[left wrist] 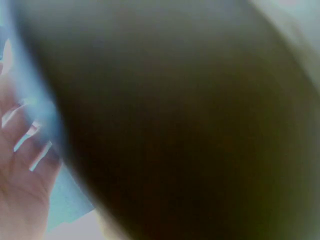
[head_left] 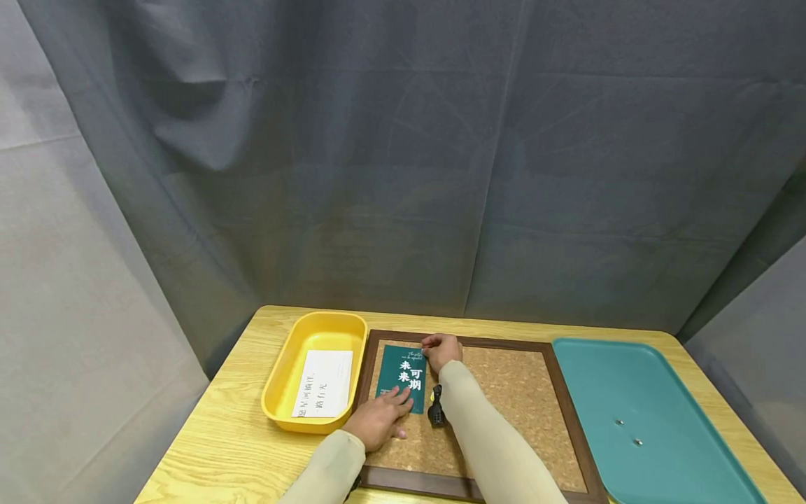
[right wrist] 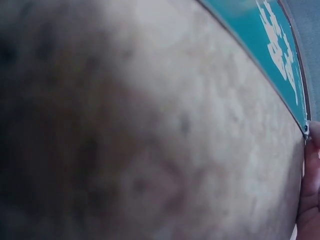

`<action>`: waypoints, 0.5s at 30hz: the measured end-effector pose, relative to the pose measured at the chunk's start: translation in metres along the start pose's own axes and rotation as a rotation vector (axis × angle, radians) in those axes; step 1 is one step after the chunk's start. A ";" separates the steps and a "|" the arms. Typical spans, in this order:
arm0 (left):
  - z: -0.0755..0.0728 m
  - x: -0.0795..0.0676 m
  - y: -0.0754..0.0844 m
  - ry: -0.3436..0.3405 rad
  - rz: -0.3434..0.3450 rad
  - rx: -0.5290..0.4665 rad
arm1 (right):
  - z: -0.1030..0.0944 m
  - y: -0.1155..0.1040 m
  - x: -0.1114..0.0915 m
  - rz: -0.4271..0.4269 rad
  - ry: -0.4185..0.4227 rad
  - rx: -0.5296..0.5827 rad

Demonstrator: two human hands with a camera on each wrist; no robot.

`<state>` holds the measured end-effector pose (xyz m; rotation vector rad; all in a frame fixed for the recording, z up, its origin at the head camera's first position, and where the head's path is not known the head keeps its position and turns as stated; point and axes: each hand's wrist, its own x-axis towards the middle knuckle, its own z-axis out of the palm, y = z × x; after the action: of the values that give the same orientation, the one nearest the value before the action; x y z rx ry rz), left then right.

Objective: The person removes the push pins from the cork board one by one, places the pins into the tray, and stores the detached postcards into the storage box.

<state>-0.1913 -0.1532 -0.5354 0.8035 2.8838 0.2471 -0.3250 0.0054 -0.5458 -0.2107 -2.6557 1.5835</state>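
A teal card (head_left: 392, 371) with white lettering lies on a cork board (head_left: 497, 378) in a brown frame. My left hand (head_left: 378, 418) rests with spread fingers on the card's lower part and the cork beside it. At the card's upper right corner, my right hand (head_left: 443, 348) pinches a small push pin (right wrist: 306, 131) against the board. Mostly hidden by fingers, the pin shows only as a small pale, shiny bit. A large dark blur fills most of the left wrist view, with the left hand's fingers (left wrist: 25, 145) at its left edge.
Left of the board stands a yellow tray (head_left: 277, 392) holding white cards (head_left: 324, 381) with handwriting. On the right, a teal tray (head_left: 636, 378) bears two small shiny pins (head_left: 638, 442). A grey curtain (head_left: 403, 175) hangs behind the wooden table (head_left: 214, 434).
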 end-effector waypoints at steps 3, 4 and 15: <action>0.000 0.000 0.000 -0.004 0.002 0.004 | 0.000 0.000 -0.001 0.006 -0.004 0.001; 0.000 0.000 0.000 -0.005 0.002 0.004 | 0.000 0.000 -0.001 0.009 -0.005 0.002; 0.000 0.000 -0.001 -0.002 0.003 -0.001 | 0.001 0.000 0.001 0.018 -0.023 0.013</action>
<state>-0.1916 -0.1537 -0.5355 0.8079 2.8806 0.2475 -0.3260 0.0045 -0.5467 -0.2179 -2.6668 1.6178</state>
